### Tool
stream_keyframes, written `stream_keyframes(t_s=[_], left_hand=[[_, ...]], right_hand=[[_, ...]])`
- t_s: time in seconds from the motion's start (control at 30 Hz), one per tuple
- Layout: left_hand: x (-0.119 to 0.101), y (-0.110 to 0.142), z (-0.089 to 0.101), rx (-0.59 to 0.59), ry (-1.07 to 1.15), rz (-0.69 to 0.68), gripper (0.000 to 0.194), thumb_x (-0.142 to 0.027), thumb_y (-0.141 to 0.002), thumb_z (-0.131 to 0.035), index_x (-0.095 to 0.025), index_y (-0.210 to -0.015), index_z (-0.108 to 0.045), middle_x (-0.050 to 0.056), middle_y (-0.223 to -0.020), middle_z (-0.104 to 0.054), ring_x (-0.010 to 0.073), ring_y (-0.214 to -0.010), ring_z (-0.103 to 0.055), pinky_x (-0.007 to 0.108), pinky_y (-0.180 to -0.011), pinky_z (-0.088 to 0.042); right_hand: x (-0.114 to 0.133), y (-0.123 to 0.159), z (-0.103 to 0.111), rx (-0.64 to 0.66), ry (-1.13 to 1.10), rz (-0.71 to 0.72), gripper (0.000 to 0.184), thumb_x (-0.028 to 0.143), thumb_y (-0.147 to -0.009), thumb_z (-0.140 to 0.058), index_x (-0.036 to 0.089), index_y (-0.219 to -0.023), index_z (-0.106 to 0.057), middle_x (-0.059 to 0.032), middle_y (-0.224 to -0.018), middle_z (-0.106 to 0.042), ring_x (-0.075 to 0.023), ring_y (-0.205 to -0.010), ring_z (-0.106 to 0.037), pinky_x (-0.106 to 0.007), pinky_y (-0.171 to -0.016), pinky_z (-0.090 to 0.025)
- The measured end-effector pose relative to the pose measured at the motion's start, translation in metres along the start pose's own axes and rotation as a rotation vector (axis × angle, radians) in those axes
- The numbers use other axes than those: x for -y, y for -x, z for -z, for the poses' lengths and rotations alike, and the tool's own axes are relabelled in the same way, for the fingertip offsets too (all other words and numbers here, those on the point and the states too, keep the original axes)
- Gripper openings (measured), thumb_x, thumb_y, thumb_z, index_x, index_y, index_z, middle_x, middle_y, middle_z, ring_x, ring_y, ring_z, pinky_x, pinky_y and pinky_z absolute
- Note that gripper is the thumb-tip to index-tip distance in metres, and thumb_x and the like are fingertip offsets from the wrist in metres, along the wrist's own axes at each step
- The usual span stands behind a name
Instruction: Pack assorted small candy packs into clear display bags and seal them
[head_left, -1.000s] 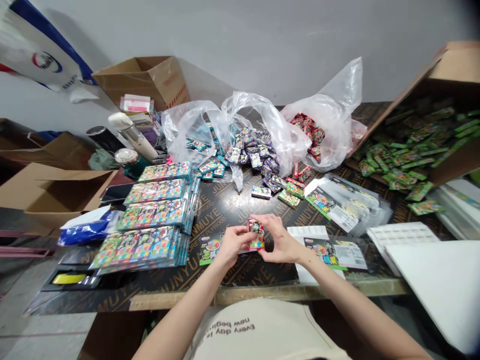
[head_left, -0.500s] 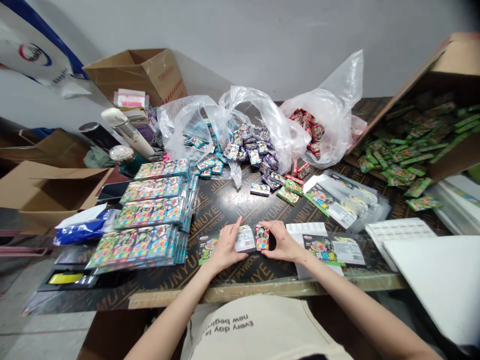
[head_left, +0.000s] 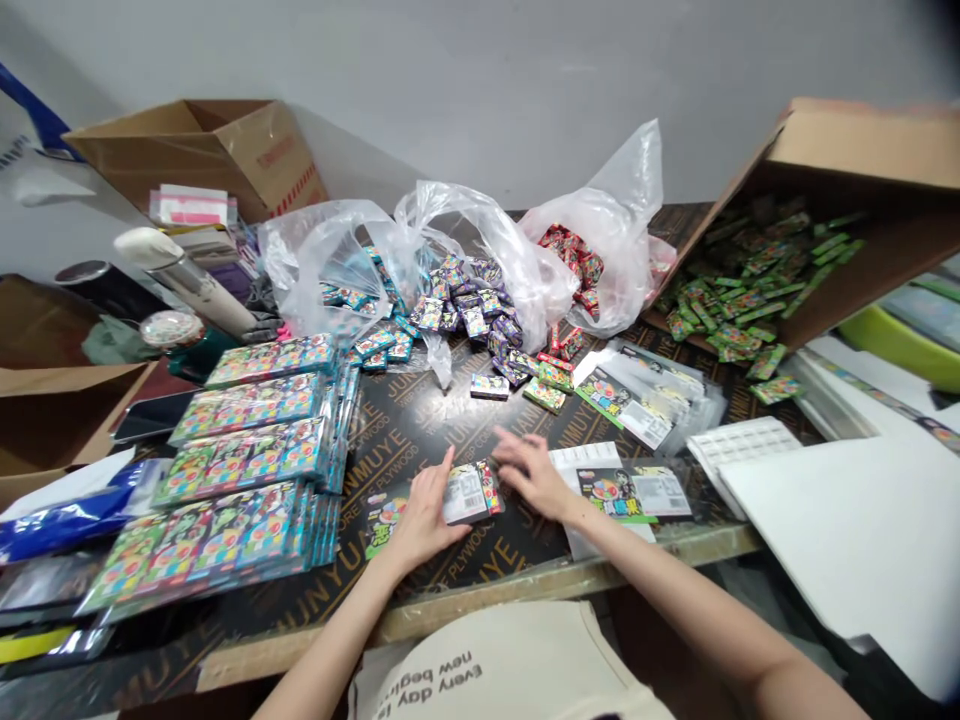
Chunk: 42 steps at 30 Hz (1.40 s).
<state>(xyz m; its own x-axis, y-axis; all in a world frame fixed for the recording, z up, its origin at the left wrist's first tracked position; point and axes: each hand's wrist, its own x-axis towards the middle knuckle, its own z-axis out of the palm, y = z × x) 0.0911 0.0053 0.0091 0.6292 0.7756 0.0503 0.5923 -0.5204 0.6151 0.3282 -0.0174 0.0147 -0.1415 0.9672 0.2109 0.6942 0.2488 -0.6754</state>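
My left hand [head_left: 422,518] lies over a flat printed packet [head_left: 463,494], forefinger along its upper edge and thumb along its lower one, gripping it across its width against the table. A small red candy box [head_left: 490,487] sits at the packet's right end; whether it is inside cannot be made out. Just right of it is my right hand [head_left: 531,475], fingers spread and a little blurred, holding nothing. Beyond the hands lie a dark purple box [head_left: 489,386] and two green boxes [head_left: 545,394].
Filled packs [head_left: 232,460] are stacked at left. Clear bags of teal, purple and red boxes [head_left: 574,262] stand at the back. A carton [head_left: 847,150] of green boxes is tipped open at right. Printed packets [head_left: 634,400], another packet [head_left: 630,492] and white sheets [head_left: 847,530] lie at right.
The red box went from between both hands to the packet's right end. My right hand has let go of it and moved off slightly. The view has swung to the right.
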Motion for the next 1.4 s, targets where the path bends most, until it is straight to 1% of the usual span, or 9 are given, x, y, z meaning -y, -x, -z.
stream_keyframes(t_s=[0.07,0.13,0.33,0.5,0.6,0.73,0.97,1.27,1.4], left_hand=[[-0.003,0.0,0.003,0.013,-0.032,0.004,0.105,-0.026,-0.062,-0.067,-0.024,-0.14,0.003,0.011,-0.124,-0.042,0.0283,-0.113,-0.039,0.046,-0.097,-0.03],[-0.009,-0.002,0.006,0.049,-0.101,-0.021,0.1,-0.024,-0.063,-0.065,-0.027,-0.14,-0.001,0.011,-0.125,-0.041,0.0281,-0.114,-0.038,0.046,-0.098,-0.028],[-0.034,-0.022,0.013,0.248,-0.32,-0.138,0.091,-0.014,-0.056,-0.068,-0.038,-0.133,-0.027,0.01,-0.139,-0.026,0.0349,-0.116,-0.035,0.052,-0.091,-0.032],[-0.039,-0.034,0.013,0.316,-0.373,-0.167,0.061,-0.017,-0.055,-0.071,-0.028,-0.112,-0.05,0.013,-0.132,-0.034,0.0363,-0.112,-0.037,0.05,-0.083,-0.039],[-0.038,-0.033,0.014,0.316,-0.39,-0.177,0.052,-0.019,-0.058,-0.069,-0.025,-0.106,-0.052,0.013,-0.131,-0.034,0.0351,-0.112,-0.038,0.049,-0.083,-0.039],[-0.036,-0.03,0.014,0.295,-0.343,-0.161,0.062,-0.018,-0.058,-0.068,-0.028,-0.115,-0.047,0.011,-0.135,-0.031,0.0346,-0.116,-0.034,0.05,-0.089,-0.034],[-0.028,-0.023,0.004,0.09,-0.124,0.046,0.103,-0.015,-0.054,-0.064,-0.027,-0.139,-0.007,0.008,-0.118,-0.042,0.026,-0.107,-0.041,0.041,-0.093,-0.034],[-0.015,-0.014,-0.011,-0.007,0.127,0.038,0.11,-0.013,-0.053,-0.064,-0.023,-0.14,0.002,0.009,-0.122,-0.043,0.0266,-0.112,-0.04,0.043,-0.098,-0.031],[-0.015,-0.015,-0.01,0.013,0.129,0.013,0.111,-0.015,-0.054,-0.067,-0.023,-0.14,0.003,0.01,-0.127,-0.04,0.0267,-0.115,-0.039,0.044,-0.1,-0.029]], right_hand=[[-0.024,-0.014,0.014,-0.297,0.172,-0.205,0.053,0.037,-0.084,-0.048,0.022,-0.132,-0.034,-0.0113,-0.108,-0.059,-0.0273,-0.104,-0.049,-0.047,-0.089,-0.03],[-0.048,-0.026,0.028,-0.402,0.308,-0.332,0.053,0.038,-0.081,-0.05,0.019,-0.129,-0.039,-0.0142,-0.106,-0.056,-0.0308,-0.102,-0.047,-0.048,-0.084,-0.032],[-0.062,-0.042,0.041,-0.135,0.283,-0.235,0.035,0.043,-0.083,-0.044,0.016,-0.097,-0.062,-0.0076,-0.085,-0.06,-0.021,-0.079,-0.054,-0.031,-0.072,-0.04],[-0.057,-0.06,0.036,0.018,0.212,-0.256,0.053,0.056,-0.081,-0.04,0.014,-0.059,-0.063,-0.0005,-0.048,-0.05,-0.0148,-0.05,-0.048,-0.025,-0.051,-0.035],[-0.056,-0.06,0.03,0.009,0.209,-0.24,0.046,0.055,-0.076,-0.049,0.014,-0.091,-0.065,-0.0041,-0.068,-0.06,-0.0188,-0.065,-0.055,-0.028,-0.062,-0.04],[-0.049,-0.045,0.02,-0.056,0.28,-0.098,0.089,0.056,-0.059,-0.066,0.022,-0.134,-0.032,-0.0131,-0.119,-0.049,-0.0301,-0.109,-0.045,-0.043,-0.088,-0.034],[-0.027,-0.024,0.006,-0.082,0.129,0.075,0.079,0.033,-0.061,-0.066,0.018,-0.131,-0.034,-0.0112,-0.114,-0.052,-0.028,-0.104,-0.048,-0.042,-0.089,-0.036],[-0.005,-0.005,0.006,0.352,0.0,0.28,0.086,0.038,-0.061,-0.073,0.02,-0.134,-0.03,-0.0108,-0.127,-0.047,-0.0263,-0.114,-0.043,-0.04,-0.095,-0.035],[-0.009,-0.009,0.001,0.401,-0.042,0.308,0.092,0.045,-0.059,-0.073,0.02,-0.135,-0.027,-0.0115,-0.13,-0.045,-0.0265,-0.119,-0.041,-0.041,-0.098,-0.031]])
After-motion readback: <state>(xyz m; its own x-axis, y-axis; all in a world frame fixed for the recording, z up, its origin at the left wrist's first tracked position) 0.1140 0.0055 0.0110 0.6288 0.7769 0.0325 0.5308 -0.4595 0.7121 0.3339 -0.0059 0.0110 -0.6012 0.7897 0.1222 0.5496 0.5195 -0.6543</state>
